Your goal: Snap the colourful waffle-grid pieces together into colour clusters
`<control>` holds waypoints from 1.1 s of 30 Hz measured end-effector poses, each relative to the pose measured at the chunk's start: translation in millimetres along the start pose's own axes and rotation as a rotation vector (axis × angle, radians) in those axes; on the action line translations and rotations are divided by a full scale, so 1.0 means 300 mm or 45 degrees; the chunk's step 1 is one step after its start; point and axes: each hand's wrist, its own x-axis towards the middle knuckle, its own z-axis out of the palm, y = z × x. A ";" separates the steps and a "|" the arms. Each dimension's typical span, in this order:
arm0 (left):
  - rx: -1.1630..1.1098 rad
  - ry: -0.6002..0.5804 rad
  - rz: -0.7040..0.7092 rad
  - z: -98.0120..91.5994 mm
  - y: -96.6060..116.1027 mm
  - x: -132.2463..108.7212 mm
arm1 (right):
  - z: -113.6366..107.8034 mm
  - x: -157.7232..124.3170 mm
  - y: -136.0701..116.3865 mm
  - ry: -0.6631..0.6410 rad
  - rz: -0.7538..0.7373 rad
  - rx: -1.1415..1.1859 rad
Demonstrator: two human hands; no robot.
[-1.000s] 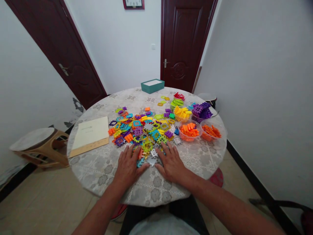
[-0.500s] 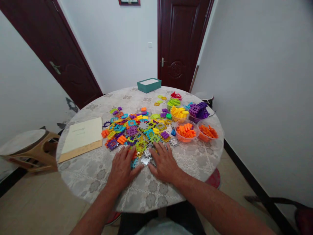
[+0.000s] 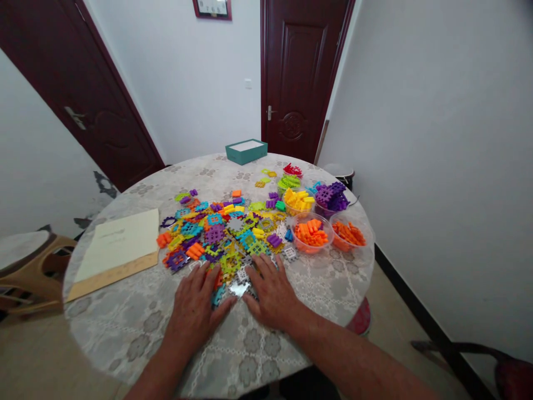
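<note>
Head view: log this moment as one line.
left hand: open; right hand: open; piece pile: near edge between hands; bowls: right of pile

Everything is seen from one camera worn on the person's head, up above the near side of the round table [image 3: 328,283]. It is pointed forward and down, so the tabletop is shown on a slant across the middle of the frame. The left hand [image 3: 194,300] and right hand [image 3: 272,291] are seen close up, from above and behind, at the lower middle. Farther away, one door [image 3: 83,83] is caught at the upper left and another door [image 3: 303,66] at the upper middle. The clock [image 3: 213,8] is cut off by the top edge.
</note>
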 end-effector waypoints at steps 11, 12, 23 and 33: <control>-0.040 -0.039 0.024 -0.014 0.011 0.013 | -0.028 0.003 0.050 0.274 0.002 0.122; -0.037 -0.050 0.032 -0.019 0.014 0.019 | -0.027 0.004 0.070 0.335 0.045 0.145; -0.232 -0.016 0.288 -0.050 0.002 0.164 | -0.026 0.022 0.146 0.436 0.326 0.226; -0.308 0.054 0.254 0.016 -0.013 0.225 | -0.020 0.018 0.141 0.381 0.313 0.122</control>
